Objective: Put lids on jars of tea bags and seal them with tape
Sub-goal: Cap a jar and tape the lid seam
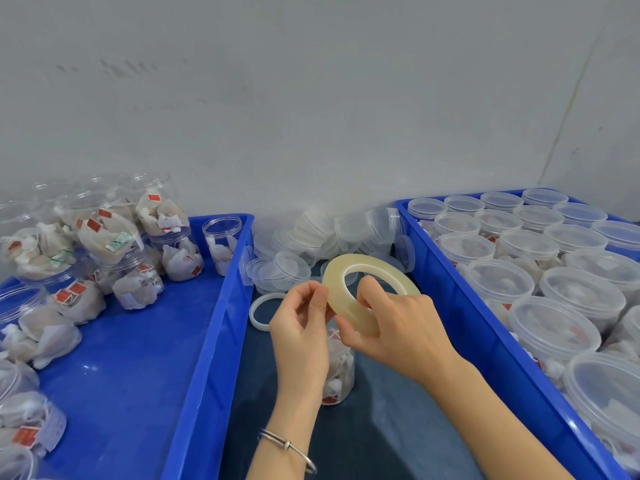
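My left hand (pixel 299 329), silver bangle (pixel 289 445) on the wrist, has its fingertips pinched right at the edge of the tape roll (pixel 369 292), can't tell if there's actually a tape end between them. My right hand (pixel 394 327) grips the roll itself, thumb poked through the hole, fingers curled under, holding it tilted up off the dark table (pixel 381 427). Straight under my hands stands one jar (pixel 337 368) of tea bags, mostly hidden, so I can't see if it has a lid.

Just left of that lies a second, whitish tape ring (pixel 265 311), flat on the table.

The blue bin on my left (pixel 204 358) has open jars stuffed with tea bags, some stacked, some tipped over. Tags are red or green, print's too small to read. The blue bin on my right (pixel 467 306) holds around twenty lidded jars standing upright, packed close.

Further back, between the bins, there's a loose heap of clear lids (pixel 311 244), too jumbled to count.
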`<state>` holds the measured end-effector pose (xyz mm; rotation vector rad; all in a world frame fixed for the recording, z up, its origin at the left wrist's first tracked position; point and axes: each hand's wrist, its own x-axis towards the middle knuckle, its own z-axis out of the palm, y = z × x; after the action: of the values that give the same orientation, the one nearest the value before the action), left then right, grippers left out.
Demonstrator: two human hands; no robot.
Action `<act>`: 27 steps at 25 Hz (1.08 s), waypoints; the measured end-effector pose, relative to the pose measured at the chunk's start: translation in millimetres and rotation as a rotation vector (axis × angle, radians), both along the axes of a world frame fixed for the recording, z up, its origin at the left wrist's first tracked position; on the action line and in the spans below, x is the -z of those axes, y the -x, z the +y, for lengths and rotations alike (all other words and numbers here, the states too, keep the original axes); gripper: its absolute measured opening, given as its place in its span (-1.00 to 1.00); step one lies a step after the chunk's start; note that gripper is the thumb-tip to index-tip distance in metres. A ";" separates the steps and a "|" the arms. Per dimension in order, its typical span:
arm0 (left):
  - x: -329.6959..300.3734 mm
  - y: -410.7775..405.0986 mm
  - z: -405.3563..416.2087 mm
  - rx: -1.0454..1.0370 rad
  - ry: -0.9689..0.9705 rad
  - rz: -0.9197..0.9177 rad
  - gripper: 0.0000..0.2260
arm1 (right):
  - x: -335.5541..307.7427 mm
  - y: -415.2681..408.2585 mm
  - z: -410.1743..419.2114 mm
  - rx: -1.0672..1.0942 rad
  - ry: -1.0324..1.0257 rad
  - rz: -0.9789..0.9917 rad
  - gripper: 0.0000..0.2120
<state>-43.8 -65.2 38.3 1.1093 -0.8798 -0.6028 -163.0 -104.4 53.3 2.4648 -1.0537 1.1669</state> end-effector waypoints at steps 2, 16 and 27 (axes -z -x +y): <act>0.1 -2.4 1.1 0.024 -0.021 -0.079 -0.89 | 2.3 0.6 -0.1 0.015 -0.017 0.001 -0.60; -4.6 -11.9 4.4 0.095 0.020 -0.081 -0.72 | -4.1 7.2 3.7 -0.003 -0.133 -0.076 -0.58; -8.0 -18.8 9.5 0.040 -0.021 -0.272 -0.95 | -2.6 5.8 4.2 -0.005 -0.161 -0.002 -0.59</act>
<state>-24.9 -55.7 46.4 1.2134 -1.1341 -0.5016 -168.8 -100.2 55.8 2.5887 -1.1862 1.1274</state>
